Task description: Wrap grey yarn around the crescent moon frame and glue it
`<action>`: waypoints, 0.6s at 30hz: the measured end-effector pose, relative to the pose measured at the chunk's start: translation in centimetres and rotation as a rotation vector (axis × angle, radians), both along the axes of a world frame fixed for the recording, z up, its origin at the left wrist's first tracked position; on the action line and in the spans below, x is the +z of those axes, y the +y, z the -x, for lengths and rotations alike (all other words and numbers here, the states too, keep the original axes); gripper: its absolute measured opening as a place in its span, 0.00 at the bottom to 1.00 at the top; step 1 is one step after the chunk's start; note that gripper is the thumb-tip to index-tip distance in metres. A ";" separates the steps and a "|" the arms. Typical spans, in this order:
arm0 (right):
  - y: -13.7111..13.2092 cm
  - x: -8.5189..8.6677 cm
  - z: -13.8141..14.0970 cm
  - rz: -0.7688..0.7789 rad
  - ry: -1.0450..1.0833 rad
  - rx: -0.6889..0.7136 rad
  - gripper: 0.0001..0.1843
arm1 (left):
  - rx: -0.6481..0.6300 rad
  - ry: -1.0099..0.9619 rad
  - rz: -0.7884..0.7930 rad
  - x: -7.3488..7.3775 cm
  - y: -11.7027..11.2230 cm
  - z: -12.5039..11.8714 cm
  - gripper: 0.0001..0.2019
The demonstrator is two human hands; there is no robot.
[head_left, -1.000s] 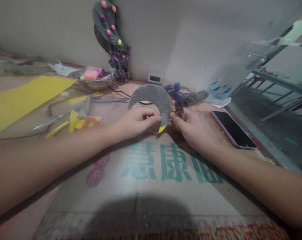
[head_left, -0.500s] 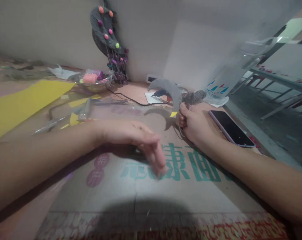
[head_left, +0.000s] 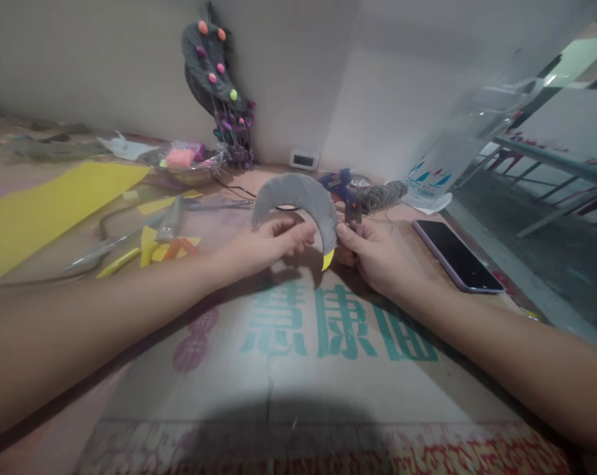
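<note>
Head view: we hold a grey yarn-wrapped cardboard crescent (head_left: pixel 298 194) upright over the printed cardboard sheet (head_left: pixel 328 369). Our left hand (head_left: pixel 263 247) pinches its inner edge and our right hand (head_left: pixel 377 257) pinches the end, which steadies it. A blue glue gun (head_left: pixel 340 185) crowds just behind. A dark phone (head_left: pixel 456 254) lies to the right.

Printed cardboard sheet (head_left: pixel 278 389) bearing a phone (head_left: pixel 457 256), yellow paper (head_left: pixel 45 208), glue gun (head_left: pixel 340 187).

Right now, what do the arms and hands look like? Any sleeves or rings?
The left arm and right arm are bare, with no sleeves in sight. The left hand and right hand wear no gloves, and no ring, watch or bracelet shows.
</note>
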State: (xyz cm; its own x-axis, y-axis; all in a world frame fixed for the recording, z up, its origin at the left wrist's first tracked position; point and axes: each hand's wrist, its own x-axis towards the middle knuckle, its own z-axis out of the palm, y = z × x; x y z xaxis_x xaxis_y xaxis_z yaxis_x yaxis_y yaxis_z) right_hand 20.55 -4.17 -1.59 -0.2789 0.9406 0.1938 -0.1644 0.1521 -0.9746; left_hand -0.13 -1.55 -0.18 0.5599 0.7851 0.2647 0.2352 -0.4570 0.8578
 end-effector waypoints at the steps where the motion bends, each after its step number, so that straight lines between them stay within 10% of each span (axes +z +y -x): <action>1: -0.2 0.1 0.1 -0.013 -0.018 -0.011 0.24 | -0.063 0.036 -0.050 0.1 -0.1 -0.1 0.19; 7: -0.5 0.8 0.5 -0.112 -0.230 -0.128 0.25 | -0.119 0.134 -0.347 0.3 -0.6 -0.4 0.15; 18: -0.9 1.3 0.4 -0.158 -0.380 -0.166 0.22 | -0.075 0.149 -0.348 0.2 -0.4 -0.2 0.17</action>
State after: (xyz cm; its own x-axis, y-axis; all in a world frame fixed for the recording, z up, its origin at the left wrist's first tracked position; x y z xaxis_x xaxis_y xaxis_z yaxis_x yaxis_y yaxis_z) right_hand 20.11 -5.07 -0.27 -0.2057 0.9455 0.2522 0.2399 0.2986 -0.9237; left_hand 0.09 -1.96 -0.02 0.6650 0.6179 0.4195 0.3002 -0.7355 0.6074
